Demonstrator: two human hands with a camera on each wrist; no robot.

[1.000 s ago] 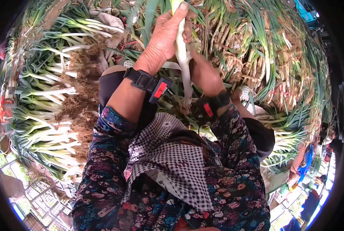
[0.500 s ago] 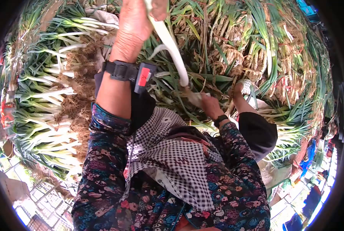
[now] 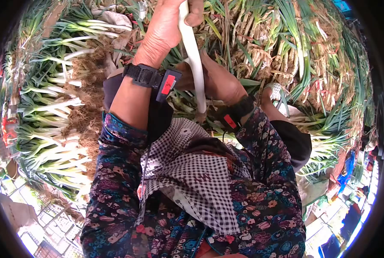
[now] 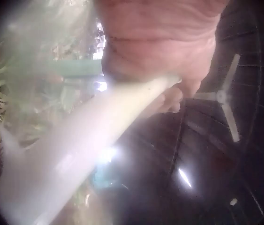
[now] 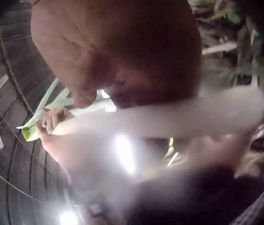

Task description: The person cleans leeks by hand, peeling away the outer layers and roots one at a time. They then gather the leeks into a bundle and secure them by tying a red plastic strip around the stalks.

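Note:
My left hand (image 3: 164, 28) grips a long white leek (image 3: 195, 64) near its upper end in the head view, its root end hanging down over my lap. The left wrist view shows the fingers curled round the leek stalk (image 4: 89, 124). My right hand (image 3: 222, 81) is behind the stalk's lower half, its fingers showing on the left side near a thin loose strip of skin. In the right wrist view that hand (image 5: 118, 56) lies close along the leek (image 5: 183, 112); I cannot tell whether its fingertips pinch the strip.
A row of leeks (image 3: 58, 129) with brown roots lies on the left. On the right are piled dry-skinned leeks (image 3: 282, 60), some with red ties. A checked cloth (image 3: 196, 180) covers my lap. A shoe (image 3: 275, 91) is beside the right pile.
My right hand first pulled down and away to the lower right with a pale strip, then came back up to the leek. My left hand moved left and up, then slightly back right, still gripping the leek.

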